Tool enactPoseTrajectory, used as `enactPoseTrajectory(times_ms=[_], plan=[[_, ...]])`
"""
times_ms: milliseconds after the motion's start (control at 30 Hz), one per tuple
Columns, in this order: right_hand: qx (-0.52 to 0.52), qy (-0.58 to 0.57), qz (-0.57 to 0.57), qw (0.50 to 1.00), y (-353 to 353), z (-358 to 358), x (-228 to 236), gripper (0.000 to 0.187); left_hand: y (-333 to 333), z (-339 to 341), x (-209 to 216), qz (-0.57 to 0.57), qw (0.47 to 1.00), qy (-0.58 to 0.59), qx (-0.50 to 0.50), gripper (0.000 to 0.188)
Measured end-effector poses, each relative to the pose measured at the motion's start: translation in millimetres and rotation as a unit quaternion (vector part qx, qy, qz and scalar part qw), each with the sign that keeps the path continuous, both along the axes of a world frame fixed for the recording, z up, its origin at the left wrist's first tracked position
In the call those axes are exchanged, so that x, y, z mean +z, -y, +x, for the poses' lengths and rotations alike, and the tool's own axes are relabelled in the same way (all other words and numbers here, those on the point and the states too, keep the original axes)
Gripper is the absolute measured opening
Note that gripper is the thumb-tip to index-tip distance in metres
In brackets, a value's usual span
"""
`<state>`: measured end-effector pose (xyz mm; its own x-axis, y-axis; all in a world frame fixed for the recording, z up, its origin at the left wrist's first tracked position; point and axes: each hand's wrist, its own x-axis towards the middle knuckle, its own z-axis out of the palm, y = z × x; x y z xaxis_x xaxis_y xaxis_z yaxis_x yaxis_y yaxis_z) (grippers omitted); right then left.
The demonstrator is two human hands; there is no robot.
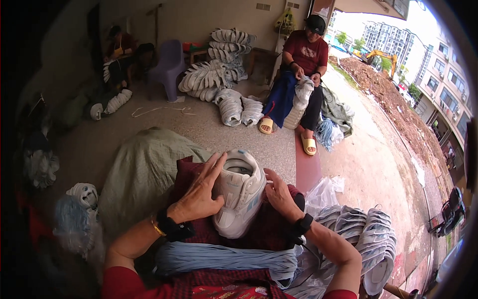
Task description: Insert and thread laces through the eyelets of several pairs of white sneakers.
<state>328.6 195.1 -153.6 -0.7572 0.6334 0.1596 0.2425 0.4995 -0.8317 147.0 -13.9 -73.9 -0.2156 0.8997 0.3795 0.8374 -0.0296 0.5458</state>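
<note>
A white and grey sneaker with light blue patches rests on dark red cloth over my lap, its opening facing up. No lace shows through the eyelets along its edge. My left hand lies along its left side, fingers stretched out and thumb apart near the toe. On the other side, my right hand has bent fingers, with index and thumb apart at the shoe's edge; nothing shows between them. A thick bundle of light blue laces stretches across my lap, just below the shoe.
Stacked shoe uppers and clear plastic lie at my right. A green woven sack bulges at my left. Ahead, a person sits handling a white upper, near more stacked uppers and a purple chair.
</note>
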Motion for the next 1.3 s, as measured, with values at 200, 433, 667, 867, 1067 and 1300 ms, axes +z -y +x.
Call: enactPoseTrajectory(times_ms=[200,433,667,867,1067,1300], plan=[[0.073,0.026,-0.098,0.992,24,63,79,0.023,-14,-19,-11,0.033,0.997,-0.033,-0.062,0.054],[0.163,0.224,-0.225,0.934,10,151,44,0.018,-16,-39,-19,0.075,0.993,0.036,-0.088,0.065],[0.116,0.27,-0.252,0.922,-12,142,41,0.018,-20,-61,-17,0.062,0.985,0.074,-0.145,0.067],[0.061,0.267,-0.277,0.921,-2,135,29,0.018,-17,-64,-11,0.051,0.988,0.036,-0.138,0.055],[0.01,0.28,-0.29,0.915,8,142,35,0.018,-20,-70,-30,0.081,0.973,0.13,-0.173,0.056],[0.0,0.291,-0.316,0.903,20,141,27,0.018,-21,-78,-33,0.109,0.968,0.141,-0.178,0.054]])
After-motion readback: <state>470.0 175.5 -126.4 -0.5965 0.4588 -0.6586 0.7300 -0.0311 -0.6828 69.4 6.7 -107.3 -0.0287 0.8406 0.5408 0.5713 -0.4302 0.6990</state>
